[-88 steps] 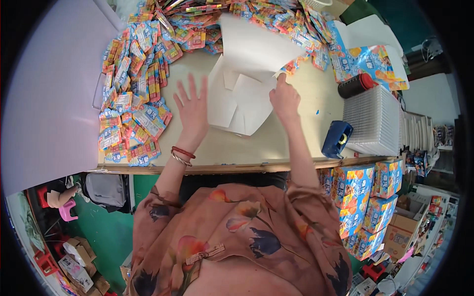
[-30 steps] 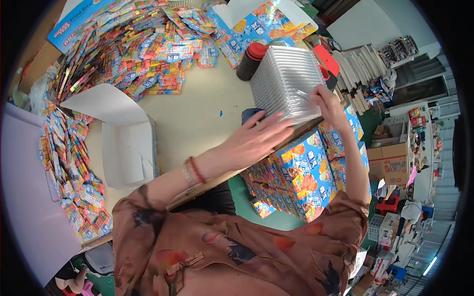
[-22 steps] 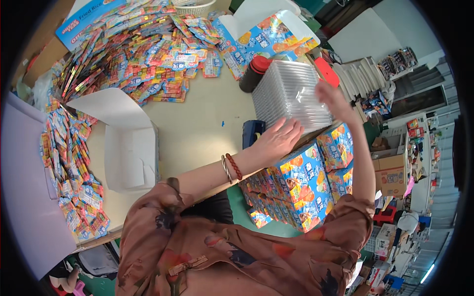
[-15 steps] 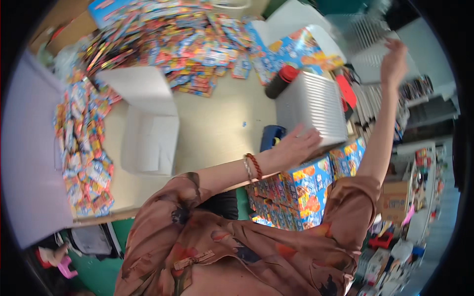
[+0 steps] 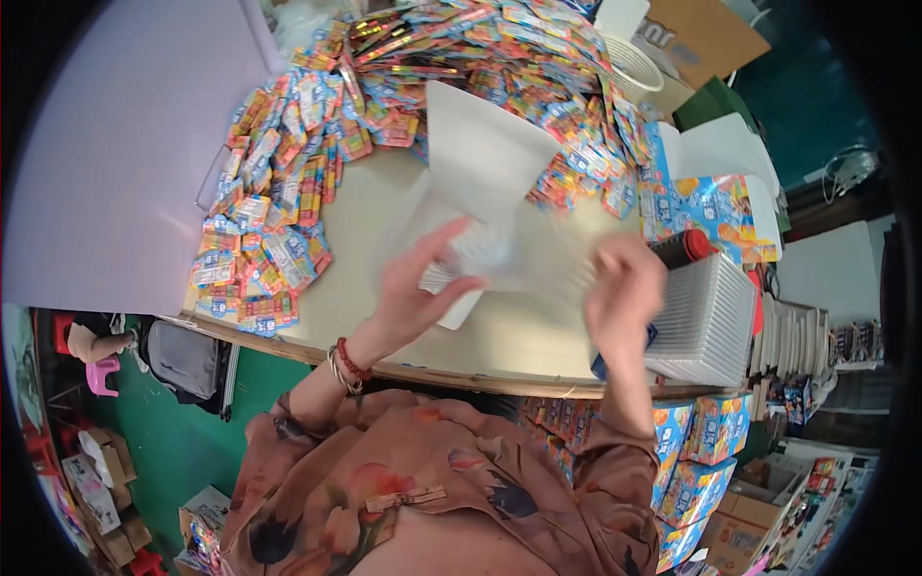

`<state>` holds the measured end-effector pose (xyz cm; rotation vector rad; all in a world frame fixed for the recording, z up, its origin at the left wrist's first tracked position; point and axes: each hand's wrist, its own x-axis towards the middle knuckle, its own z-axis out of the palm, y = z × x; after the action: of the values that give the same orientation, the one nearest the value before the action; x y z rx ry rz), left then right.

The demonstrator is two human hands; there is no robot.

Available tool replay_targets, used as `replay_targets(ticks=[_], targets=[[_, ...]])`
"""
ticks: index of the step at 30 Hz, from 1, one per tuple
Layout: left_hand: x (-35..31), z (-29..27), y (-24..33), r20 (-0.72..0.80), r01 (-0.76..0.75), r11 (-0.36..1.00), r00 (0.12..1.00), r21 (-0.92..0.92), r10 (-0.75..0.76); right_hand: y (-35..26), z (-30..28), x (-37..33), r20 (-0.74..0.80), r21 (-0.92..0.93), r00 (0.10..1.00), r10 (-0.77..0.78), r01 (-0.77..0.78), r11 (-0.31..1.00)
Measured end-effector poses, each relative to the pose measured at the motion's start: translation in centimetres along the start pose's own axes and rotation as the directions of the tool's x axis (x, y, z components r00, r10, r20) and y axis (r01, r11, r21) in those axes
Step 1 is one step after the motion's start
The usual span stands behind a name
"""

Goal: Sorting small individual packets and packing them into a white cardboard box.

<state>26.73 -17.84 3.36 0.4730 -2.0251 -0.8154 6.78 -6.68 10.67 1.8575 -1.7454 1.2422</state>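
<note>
An open white box with its lid raised stands at the middle of the table. My left hand is at its near side, thumb and fingers spread around a blurred, see-through ridged piece that looks like a clear plastic tray. To the right of the box, my right hand is raised with curled fingers, smeared by motion. Pale streaks lie between the two hands, and whether the right fingers grip anything is unclear. Beside that hand rises a stack of clear ridged trays.
Small colourful packets are heaped along the table's left and far sides. A red-lidded dark bottle stands beside the tray stack. Blue printed boxes are piled below the right table edge. A lilac panel borders the left.
My view has swung left. My left hand has gone from the tray stack to the white box, and my right hand has come down from the far right to beside the box.
</note>
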Motion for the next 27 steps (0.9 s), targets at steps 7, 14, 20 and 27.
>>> replay_targets(ticks=[7, 14, 20, 27], targets=[[-3.6, 0.2, -6.7, -0.002, 0.327, 0.841, 0.932, 0.43, -0.362, 5.3, 17.0, 0.7, 0.297, -0.299, 0.949, -0.103, 0.195, 0.934], [-5.6, 0.3, -6.8, -0.014, 0.247, 0.62, 0.935, 0.745, -0.356, 9.7, 20.4, -4.7, 0.566, -0.386, 0.821, -0.079, 0.348, 0.854], [-5.5, -0.5, -9.4, 0.315, 0.451, 0.76, 0.719, 0.467, -0.62, 5.3, 14.7, -3.9, 0.288, -0.456, 0.919, 0.27, -0.116, 0.883], [-6.8, 4.1, -4.4, 0.533, 0.344, 0.868, 0.687, 0.359, -0.493, 5.4, 7.2, -13.3, 0.178, -0.352, 0.523, 0.833, -0.757, 0.551]])
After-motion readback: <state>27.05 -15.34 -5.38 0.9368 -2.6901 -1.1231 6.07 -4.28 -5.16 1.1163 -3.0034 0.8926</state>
